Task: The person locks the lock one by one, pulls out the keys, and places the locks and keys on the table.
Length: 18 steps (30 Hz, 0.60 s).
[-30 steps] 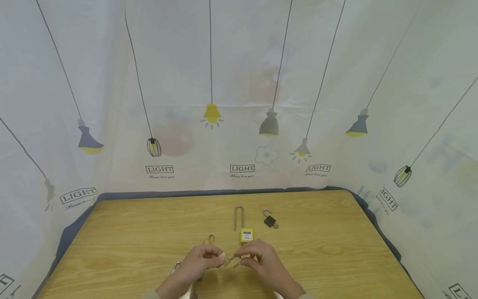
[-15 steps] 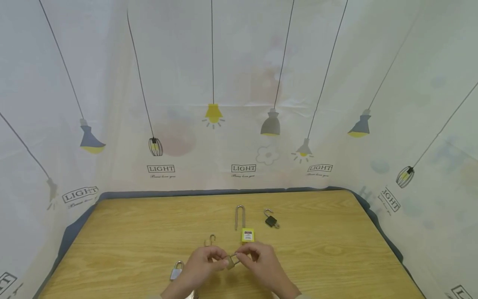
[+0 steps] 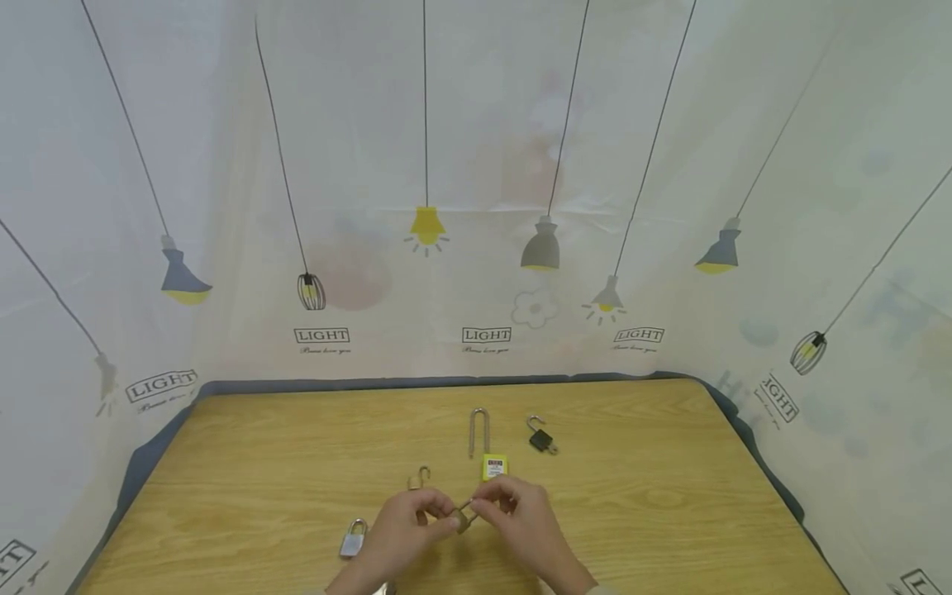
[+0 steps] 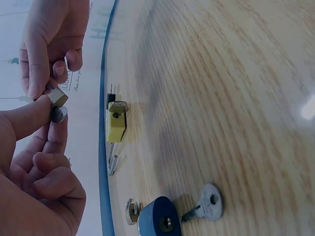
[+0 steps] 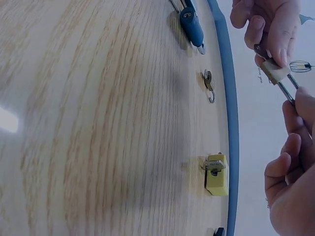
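A small brass padlock (image 3: 462, 521) is held up over the table between the two hands. My left hand (image 3: 405, 525) pinches its body between thumb and fingers. A key (image 4: 59, 115) stands at the underside of the body, by the left fingertips. My right hand (image 3: 524, 525) pinches the bend of the shackle (image 5: 285, 92) with thumb and forefinger, hiding that end. Both shackle legs run from the right fingertips to the brass body in the right wrist view. The remaining right fingers curl loosely beneath.
Beyond the hands lie a yellow padlock (image 3: 494, 467) with a long raised shackle, a black padlock (image 3: 541, 440) and a small brass padlock (image 3: 415, 482). A silver padlock (image 3: 352, 541) lies to the left. A blue padlock (image 4: 160, 216) has a key (image 4: 209, 201) beside it.
The brass padlock has turned in the hands, and its shackle legs now line up with the body. The left hand shifted slightly right, uncovering the silver padlock.
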Each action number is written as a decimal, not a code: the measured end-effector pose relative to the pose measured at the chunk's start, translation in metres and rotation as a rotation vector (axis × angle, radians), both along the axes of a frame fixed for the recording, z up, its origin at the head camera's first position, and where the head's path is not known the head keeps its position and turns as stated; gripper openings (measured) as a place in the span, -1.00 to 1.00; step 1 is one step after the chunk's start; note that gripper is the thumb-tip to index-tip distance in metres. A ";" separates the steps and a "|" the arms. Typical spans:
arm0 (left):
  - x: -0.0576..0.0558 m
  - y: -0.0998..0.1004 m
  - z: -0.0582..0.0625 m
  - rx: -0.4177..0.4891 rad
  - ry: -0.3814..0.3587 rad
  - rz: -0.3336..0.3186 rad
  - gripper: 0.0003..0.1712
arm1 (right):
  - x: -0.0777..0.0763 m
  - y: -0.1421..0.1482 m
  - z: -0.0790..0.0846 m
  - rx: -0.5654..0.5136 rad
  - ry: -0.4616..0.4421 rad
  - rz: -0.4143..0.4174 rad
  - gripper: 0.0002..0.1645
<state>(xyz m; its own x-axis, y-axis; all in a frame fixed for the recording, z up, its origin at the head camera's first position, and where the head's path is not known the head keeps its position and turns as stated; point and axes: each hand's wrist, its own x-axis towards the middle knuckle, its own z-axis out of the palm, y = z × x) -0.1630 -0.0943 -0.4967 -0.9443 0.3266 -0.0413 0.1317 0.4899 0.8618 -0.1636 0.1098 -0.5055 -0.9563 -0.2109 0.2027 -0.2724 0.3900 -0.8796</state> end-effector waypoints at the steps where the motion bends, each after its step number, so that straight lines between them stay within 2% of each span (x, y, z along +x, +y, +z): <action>1: 0.000 0.000 0.000 0.001 0.001 0.006 -0.84 | 0.000 0.000 0.001 -0.005 -0.008 -0.008 -0.90; 9: 0.001 0.005 0.000 0.002 0.021 0.030 -0.82 | 0.000 -0.001 0.004 0.003 -0.049 -0.065 -0.92; 15: 0.002 0.010 0.000 0.014 0.028 0.056 -0.83 | 0.002 -0.003 -0.001 -0.009 -0.046 -0.108 -0.91; 18: 0.003 0.013 -0.002 0.004 0.066 0.075 -0.86 | 0.004 -0.005 -0.003 0.009 -0.046 -0.135 -0.91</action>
<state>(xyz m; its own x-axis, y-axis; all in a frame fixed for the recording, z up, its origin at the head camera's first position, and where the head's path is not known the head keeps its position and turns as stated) -0.1604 -0.0812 -0.4983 -0.9667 0.2550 0.0233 0.1517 0.4970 0.8544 -0.1591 0.1047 -0.5084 -0.9844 -0.0815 0.1562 -0.1761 0.4286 -0.8862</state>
